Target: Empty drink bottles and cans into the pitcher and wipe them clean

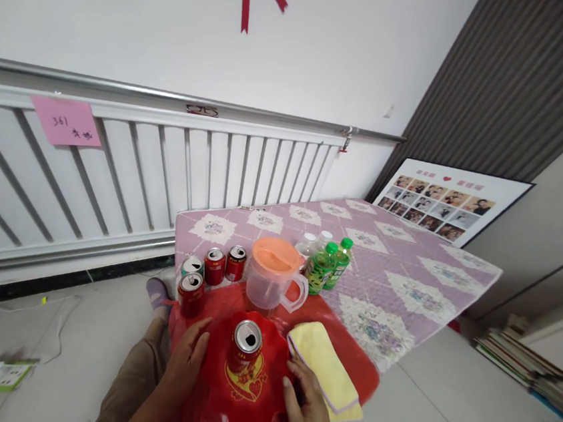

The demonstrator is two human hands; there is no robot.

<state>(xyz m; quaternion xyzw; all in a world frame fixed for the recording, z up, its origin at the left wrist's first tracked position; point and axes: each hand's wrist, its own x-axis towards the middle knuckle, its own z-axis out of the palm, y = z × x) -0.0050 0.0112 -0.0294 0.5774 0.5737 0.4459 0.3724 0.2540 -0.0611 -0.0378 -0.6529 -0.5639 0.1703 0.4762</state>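
An opened red drink can (pixel 246 345) stands upright in a red scalloped tray (pixel 261 407) with a gold heart print. My left hand (pixel 187 352) rests at the tray's left rim, its fingers loosely stretched and holding nothing. At the right rim lies my right hand (pixel 306 401), fingers apart, beside a folded yellow cloth (pixel 328 364). Just behind the tray is a clear plastic pitcher (pixel 263 286) with an orange lid. Several more opened cans (pixel 214 266) stand left of the pitcher. Green-capped bottles (pixel 320 269) and white-capped clear bottles (pixel 307 242) are to its right.
A red plastic sheet (pixel 357 353) covers the near part of a surface with a lilac patterned cloth (pixel 380 275). Behind runs a white radiator (pixel 266 169) with a pink note (pixel 66 122). A photo board (pixel 443 201) leans at the back right; books (pixel 531 371) are stacked at right.
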